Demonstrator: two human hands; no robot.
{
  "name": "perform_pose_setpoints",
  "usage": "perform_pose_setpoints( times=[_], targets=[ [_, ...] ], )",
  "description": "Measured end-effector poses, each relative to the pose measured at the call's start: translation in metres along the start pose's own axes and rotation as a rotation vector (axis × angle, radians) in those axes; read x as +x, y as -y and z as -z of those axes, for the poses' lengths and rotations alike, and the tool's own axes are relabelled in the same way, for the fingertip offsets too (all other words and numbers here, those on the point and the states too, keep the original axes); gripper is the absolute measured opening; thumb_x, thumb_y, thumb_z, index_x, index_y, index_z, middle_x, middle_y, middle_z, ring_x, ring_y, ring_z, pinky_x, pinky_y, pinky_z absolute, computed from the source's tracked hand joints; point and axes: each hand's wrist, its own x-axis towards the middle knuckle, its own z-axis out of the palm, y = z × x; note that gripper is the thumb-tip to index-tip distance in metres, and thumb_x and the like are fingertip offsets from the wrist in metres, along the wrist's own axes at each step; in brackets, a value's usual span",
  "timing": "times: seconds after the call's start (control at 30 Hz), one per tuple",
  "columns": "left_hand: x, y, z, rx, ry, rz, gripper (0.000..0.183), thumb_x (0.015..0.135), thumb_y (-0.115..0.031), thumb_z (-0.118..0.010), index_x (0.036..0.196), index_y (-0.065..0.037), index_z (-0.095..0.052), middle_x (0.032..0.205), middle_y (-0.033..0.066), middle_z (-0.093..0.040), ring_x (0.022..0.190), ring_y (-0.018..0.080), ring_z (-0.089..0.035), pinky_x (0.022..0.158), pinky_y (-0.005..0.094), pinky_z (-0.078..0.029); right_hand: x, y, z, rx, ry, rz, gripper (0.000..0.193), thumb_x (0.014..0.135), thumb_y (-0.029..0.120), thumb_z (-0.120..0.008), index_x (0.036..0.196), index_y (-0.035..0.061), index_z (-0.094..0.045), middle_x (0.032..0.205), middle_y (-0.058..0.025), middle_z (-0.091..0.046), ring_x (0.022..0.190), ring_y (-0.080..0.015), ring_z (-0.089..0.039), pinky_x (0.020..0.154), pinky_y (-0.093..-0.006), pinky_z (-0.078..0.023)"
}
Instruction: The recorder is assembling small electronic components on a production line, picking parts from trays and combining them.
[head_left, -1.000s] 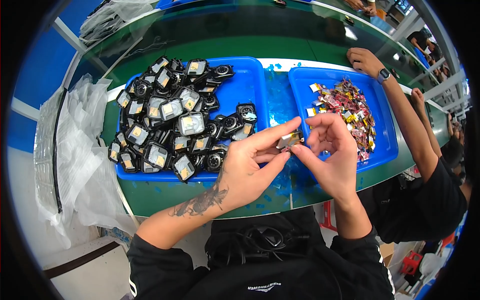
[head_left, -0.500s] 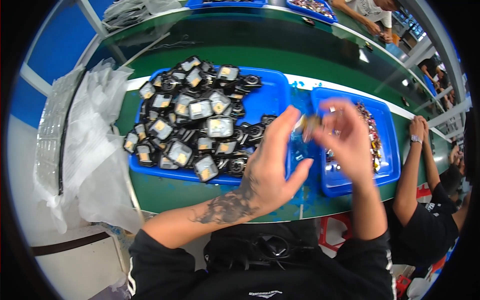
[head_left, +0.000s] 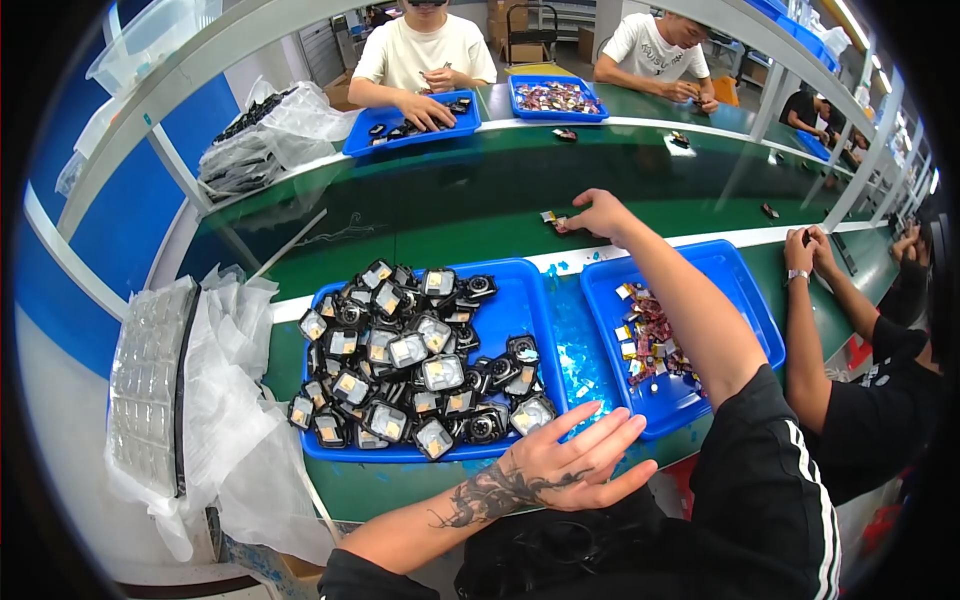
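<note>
My right hand [head_left: 603, 213] reaches over the glossy dark green work surface [head_left: 400, 240], index finger curved above the thumb with a gap between. A small flat silver-and-yellow part with a reddish strip [head_left: 549, 217] sits at the thumb tip, just left of it; I can't make out whether I grip it or merely touch it. It looks easily creased, so I'd say a light hold by the edge suits best, my forearm raised clear of the blue plastic tray of loose reddish pieces [head_left: 740, 275] beneath. My left hand [head_left: 565, 465] has its fingers spread, nothing seen in them, near the blue plastic tray of black-and-grey watch-like cases [head_left: 541, 292] to their left.
</note>
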Motion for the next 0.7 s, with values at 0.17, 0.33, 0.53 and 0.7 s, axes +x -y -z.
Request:
perform_pose_setpoints(
  times=[0.17, 0.33, 0.53, 0.7],
  targets=[
    [0.003, -0.001, 0.000, -0.074, -0.019, -0.038, 0.053, 0.081, -0.005, -0.068, 0.126, -0.022, -0.048, 0.120, 0.0097, -0.061, 0.105, 0.0202, -0.062, 0.090, 0.0367, -0.053, -0.075, 0.075, -0.003, 0.129, 0.015, 0.489, 0.016, 0.084, 0.014, -0.068, 0.092, 0.0008, -0.068, 0.077, -0.0075, -0.066, 0.074, -0.0177, -0.065, 0.069, -0.0326, -0.052],
    [-0.004, 0.003, 0.004, -0.069, -0.131, -0.070, 0.045, 0.084, -0.006, -0.062, 0.125, -0.021, -0.052, 0.121, 0.0102, -0.061, 0.108, 0.0225, -0.060, 0.091, 0.0385, -0.052, -0.200, 0.128, -0.060, -0.176, 0.392, 0.862, 0.034, 0.081, 0.027, -0.072, 0.106, 0.0068, -0.060, 0.095, -0.0145, -0.062, 0.084, -0.0366, -0.065, 0.068, -0.0467, -0.054],
    [-0.011, 0.022, 0.018, 0.232, -0.281, 0.099, 0.076, 0.076, -0.015, -0.068, 0.137, 0.005, -0.026, 0.130, 0.0246, -0.042, 0.119, 0.0388, -0.045, 0.099, 0.0527, -0.041, -0.202, 0.106, -0.042, 0.082, 0.121, 0.733, 0.014, 0.078, 0.014, -0.070, 0.089, 0.0067, -0.067, 0.086, -0.0130, -0.065, 0.081, -0.0338, -0.066, 0.066, -0.0443, -0.053],
    [0.006, 0.036, 0.014, -0.173, -0.437, 0.812, 0.054, 0.093, -0.018, -0.057, 0.137, 0.004, -0.034, 0.132, 0.0184, -0.045, 0.120, 0.0249, -0.047, 0.100, 0.0411, -0.039, -0.225, 0.086, 0.002, 0.814, 0.431, 0.204, 0.023, 0.089, 0.019, -0.070, 0.090, -0.0033, -0.065, 0.073, -0.0022, -0.065, 0.062, -0.0034, -0.058, 0.055, -0.0212, -0.048]
  ],
)
